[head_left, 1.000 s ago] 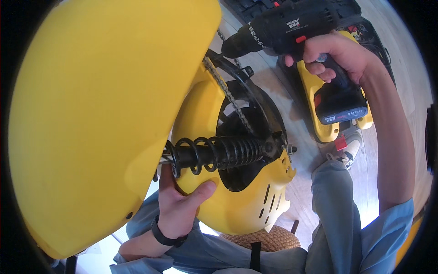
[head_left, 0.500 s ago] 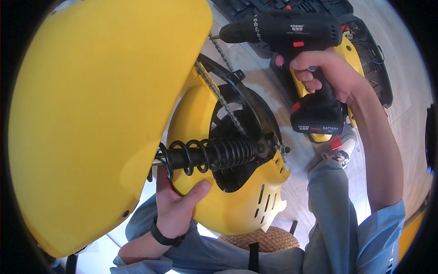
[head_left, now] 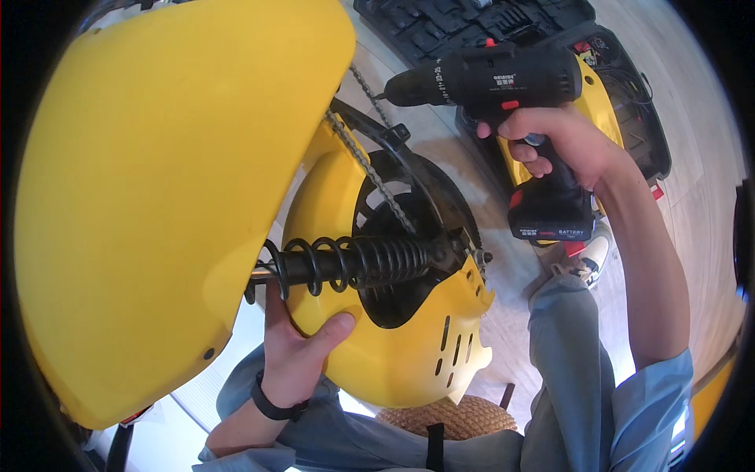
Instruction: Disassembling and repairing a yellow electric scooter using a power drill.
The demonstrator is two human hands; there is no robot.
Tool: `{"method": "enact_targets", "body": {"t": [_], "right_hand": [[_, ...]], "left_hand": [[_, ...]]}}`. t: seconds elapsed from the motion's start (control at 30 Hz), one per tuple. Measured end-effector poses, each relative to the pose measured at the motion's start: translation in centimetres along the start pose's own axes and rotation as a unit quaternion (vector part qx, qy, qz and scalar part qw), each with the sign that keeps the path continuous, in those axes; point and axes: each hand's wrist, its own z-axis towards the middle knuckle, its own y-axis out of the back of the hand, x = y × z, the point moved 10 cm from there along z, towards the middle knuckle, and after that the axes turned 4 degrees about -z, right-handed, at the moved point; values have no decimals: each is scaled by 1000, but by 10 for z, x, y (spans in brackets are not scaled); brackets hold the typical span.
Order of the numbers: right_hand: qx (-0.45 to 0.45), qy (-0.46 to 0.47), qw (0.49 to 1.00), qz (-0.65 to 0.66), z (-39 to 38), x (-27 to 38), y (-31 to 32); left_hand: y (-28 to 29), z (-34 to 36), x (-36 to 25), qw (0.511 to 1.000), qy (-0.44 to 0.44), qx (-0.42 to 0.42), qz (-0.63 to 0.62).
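Note:
My right hand (head_left: 554, 145) is closed round the grip of a black cordless drill (head_left: 503, 75), its chuck pointing left toward a metal chain (head_left: 362, 161). My left hand (head_left: 303, 350) grips the edge of a yellow wheel cover (head_left: 393, 366), thumb on its outside and the other fingers partly hidden behind it. Just above that hand lies a black coil-spring shock absorber (head_left: 346, 263), running from beneath a large yellow body panel (head_left: 173, 212) to a black bracket by the wheel. The chain slants down to the wheel hub behind the cover.
Behind the drill, an open black tool case (head_left: 464, 27) lies on the light wood floor (head_left: 664, 244), with a yellow part (head_left: 602, 102) beside it. A woven stool (head_left: 448, 417) stands below the wheel cover. My shoe (head_left: 594, 256) rests near the drill's battery.
My right hand has lowered the drill slightly, and its tip stands a little farther from the panel's edge. The panel and wheel cover appear shifted slightly left and up.

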Motion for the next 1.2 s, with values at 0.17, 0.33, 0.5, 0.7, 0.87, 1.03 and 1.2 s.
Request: {"method": "enact_targets", "body": {"t": [0.17, 0.33, 0.5, 0.7, 0.87, 1.03, 1.2], "right_hand": [[26, 13, 999, 32, 3, 6, -9], [55, -14, 998, 32, 21, 0, -23], [50, 25, 997, 49, 19, 5, -25], [25, 17, 997, 69, 8, 12, -20], [8, 1, 998, 62, -1, 4, -19], [-7, 24, 994, 105, -12, -1, -19], [-47, 32, 991, 122, -50, 10, -14]], "left_hand": [[3, 2, 3, 1000, -20, -1, 23], [5, 3, 3, 999, -26, -8, 42], [6, 1, 4, 999, -14, -17, 43], [8, 2, 5, 998, -3, -9, 64], [4, 2, 5, 997, -25, 4, 66], [4, 3, 4, 994, -70, 10, 86], [5, 5, 4, 992, -112, 12, 60]]}}
